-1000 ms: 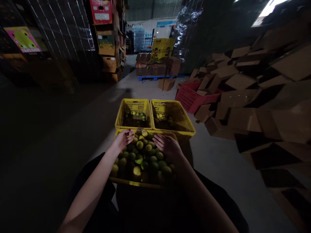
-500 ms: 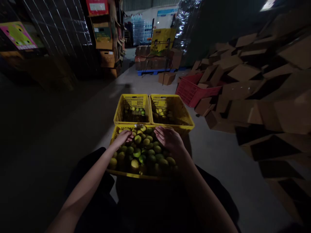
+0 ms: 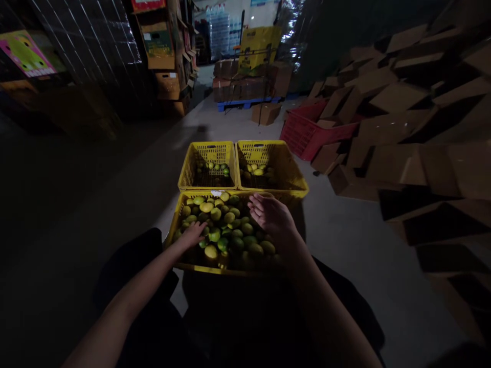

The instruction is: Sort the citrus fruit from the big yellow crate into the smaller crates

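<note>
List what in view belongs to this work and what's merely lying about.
In use, it appears:
left hand, at the fruit
right hand
front yellow crate
rear left yellow crate, some fruit inside
rear right yellow crate, likewise

Apparently just lying about:
red crate
cardboard boxes
blue pallet

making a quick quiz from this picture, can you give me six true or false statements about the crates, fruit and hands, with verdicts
1. Three yellow crates stand close together. True.
2. The front crate holds the least fruit. False: it holds the most of the three.
3. The left hand is at the fruit in the front crate. True.
4. The right hand is inside a back crate. False: it is over the right side of the front crate.
5. Both back crates hold some fruit. True.
6. The red crate is left of the yellow crates. False: it is to their right, among cardboard boxes.
</note>
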A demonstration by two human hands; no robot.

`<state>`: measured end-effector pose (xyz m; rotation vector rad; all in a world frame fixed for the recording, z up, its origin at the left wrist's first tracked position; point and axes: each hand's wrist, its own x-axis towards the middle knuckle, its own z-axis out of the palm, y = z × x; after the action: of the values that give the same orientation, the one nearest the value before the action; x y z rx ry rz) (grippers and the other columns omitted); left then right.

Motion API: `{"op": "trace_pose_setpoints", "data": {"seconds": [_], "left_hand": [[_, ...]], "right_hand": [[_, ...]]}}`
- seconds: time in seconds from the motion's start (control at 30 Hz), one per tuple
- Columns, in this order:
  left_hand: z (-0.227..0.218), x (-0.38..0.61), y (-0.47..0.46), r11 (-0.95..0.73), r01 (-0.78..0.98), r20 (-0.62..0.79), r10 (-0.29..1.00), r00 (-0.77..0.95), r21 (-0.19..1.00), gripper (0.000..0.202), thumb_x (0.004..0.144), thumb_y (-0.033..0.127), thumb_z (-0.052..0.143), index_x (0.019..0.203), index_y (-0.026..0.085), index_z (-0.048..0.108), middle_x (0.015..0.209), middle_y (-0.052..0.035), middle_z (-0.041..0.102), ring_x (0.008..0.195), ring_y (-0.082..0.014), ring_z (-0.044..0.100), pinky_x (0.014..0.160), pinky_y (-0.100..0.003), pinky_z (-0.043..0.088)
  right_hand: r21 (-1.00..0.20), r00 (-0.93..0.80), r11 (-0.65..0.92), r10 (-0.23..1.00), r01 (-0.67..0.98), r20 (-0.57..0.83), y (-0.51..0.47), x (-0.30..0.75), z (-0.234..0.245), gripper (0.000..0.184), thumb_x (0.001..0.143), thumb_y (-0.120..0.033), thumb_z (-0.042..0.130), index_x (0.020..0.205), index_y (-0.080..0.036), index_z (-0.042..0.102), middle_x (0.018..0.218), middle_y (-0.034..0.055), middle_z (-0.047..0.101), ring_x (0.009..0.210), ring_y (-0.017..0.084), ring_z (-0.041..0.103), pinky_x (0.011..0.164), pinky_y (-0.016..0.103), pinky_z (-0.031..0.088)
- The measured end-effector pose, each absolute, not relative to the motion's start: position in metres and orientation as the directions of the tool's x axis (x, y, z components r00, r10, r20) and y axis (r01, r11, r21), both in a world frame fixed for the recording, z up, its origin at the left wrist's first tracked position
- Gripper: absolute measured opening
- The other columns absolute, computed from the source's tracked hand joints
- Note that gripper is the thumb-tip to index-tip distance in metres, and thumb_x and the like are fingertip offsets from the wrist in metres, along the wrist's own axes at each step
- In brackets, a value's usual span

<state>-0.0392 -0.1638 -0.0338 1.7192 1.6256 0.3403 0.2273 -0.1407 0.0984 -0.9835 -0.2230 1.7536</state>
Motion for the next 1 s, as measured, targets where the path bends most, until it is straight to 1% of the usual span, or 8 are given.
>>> {"op": "trace_pose_setpoints", "data": {"seconds": [0.2, 0.3, 0.4, 0.53, 0.63, 0.7, 0.83, 1.0], "left_hand": [[-0.028, -0.035, -0.158, 0.1, 0.648, -0.231, 0.966, 0.12, 0.755, 0.04, 0.059, 0.015, 0.078, 0.096, 0.022, 0.062, 0.099, -0.0085, 0.062, 0.116, -0.0312, 0.05, 0.105, -0.038, 0.033], [0.0, -0.028, -0.152, 0.143, 0.486, -0.17, 0.985, 0.012, 0.862, 0.036, 0.06, 0.019, 0.081, 0.091, 0.023, 0.063, 0.089, -0.0049, 0.062, 0.105, -0.0266, 0.056, 0.096, -0.032, 0.041], [0.044, -0.026, -0.148, 0.238, 0.049, -0.231, 0.966, -0.115, 0.97, 0.027, 0.065, 0.025, 0.081, 0.084, 0.018, 0.062, 0.079, -0.0017, 0.061, 0.079, -0.0161, 0.06, 0.073, -0.022, 0.047], [0.102, -0.034, -0.152, 0.306, -0.556, -0.318, 0.945, 0.079, 0.772, 0.037, 0.087, 0.05, 0.056, 0.085, 0.013, 0.061, 0.066, -0.0015, 0.056, 0.054, -0.0092, 0.05, 0.052, -0.019, 0.044], [0.123, -0.04, -0.157, 0.306, -0.719, -0.263, 0.949, 0.176, 0.624, 0.053, 0.091, 0.061, 0.04, 0.09, 0.013, 0.061, 0.059, 0.0021, 0.045, 0.047, -0.0072, 0.041, 0.046, -0.018, 0.041], [0.126, -0.04, -0.158, 0.332, -0.734, -0.285, 0.939, 0.194, 0.593, 0.055, 0.092, 0.063, 0.036, 0.091, 0.013, 0.061, 0.059, 0.0029, 0.043, 0.045, -0.0065, 0.039, 0.044, -0.017, 0.039], [0.121, -0.037, -0.156, 0.378, -0.738, -0.358, 0.913, 0.197, 0.558, 0.053, 0.093, 0.061, 0.035, 0.087, 0.014, 0.058, 0.06, 0.0024, 0.043, 0.046, -0.0068, 0.04, 0.045, -0.017, 0.043], [0.117, -0.041, -0.155, 0.367, -0.747, -0.347, 0.918, 0.193, 0.554, 0.051, 0.095, 0.057, 0.031, 0.084, 0.015, 0.057, 0.059, 0.0023, 0.043, 0.046, -0.007, 0.039, 0.044, -0.017, 0.042]], "right_hand": [[-0.597, -0.107, -0.443, 0.852, -0.669, -0.512, -0.141, 0.227, 0.1, 0.017, 0.073, -0.017, 0.051, 0.08, -0.02, 0.067, 0.086, 0.0066, 0.075, 0.077, 0.019, 0.068, 0.078, 0.032, 0.056], [-0.586, -0.077, -0.451, 0.831, -0.674, -0.551, -0.14, 0.224, 0.102, 0.018, 0.075, -0.016, 0.049, 0.079, -0.02, 0.066, 0.082, 0.0063, 0.074, 0.072, 0.018, 0.066, 0.074, 0.03, 0.056], [-0.579, -0.087, -0.461, 0.826, -0.673, -0.557, -0.138, 0.222, 0.098, 0.017, 0.076, -0.016, 0.049, 0.08, -0.018, 0.066, 0.082, 0.0077, 0.073, 0.069, 0.017, 0.066, 0.071, 0.028, 0.056], [-0.654, -0.112, -0.453, 0.862, -0.606, -0.494, -0.132, 0.217, 0.074, 0.014, 0.074, -0.019, 0.054, 0.082, -0.018, 0.065, 0.084, 0.0094, 0.073, 0.071, 0.019, 0.066, 0.073, 0.032, 0.056], [-0.905, -0.019, -0.339, 0.938, -0.256, -0.346, -0.124, 0.207, 0.046, 0.016, 0.077, -0.025, 0.049, 0.083, -0.019, 0.063, 0.083, 0.0089, 0.072, 0.072, 0.02, 0.067, 0.074, 0.035, 0.056], [-0.974, -0.009, -0.217, 0.976, 0.058, -0.218, -0.117, 0.196, 0.028, 0.019, 0.079, -0.029, 0.047, 0.085, -0.02, 0.062, 0.084, 0.008, 0.072, 0.074, 0.021, 0.067, 0.075, 0.037, 0.055], [-0.931, -0.053, -0.046, 0.996, 0.363, -0.07, -0.107, 0.168, -0.001, 0.017, 0.07, -0.027, 0.061, 0.086, -0.023, 0.063, 0.092, 0.0062, 0.071, 0.095, 0.026, 0.064, 0.094, 0.044, 0.046], [-0.756, -0.248, 0.221, 0.966, 0.617, 0.08, -0.111, 0.145, -0.031, 0.051, 0.068, -0.016, 0.062, 0.118, -0.019, 0.058, 0.13, 0.0127, 0.06, 0.126, 0.029, 0.048, 0.109, 0.045, 0.031]]}}
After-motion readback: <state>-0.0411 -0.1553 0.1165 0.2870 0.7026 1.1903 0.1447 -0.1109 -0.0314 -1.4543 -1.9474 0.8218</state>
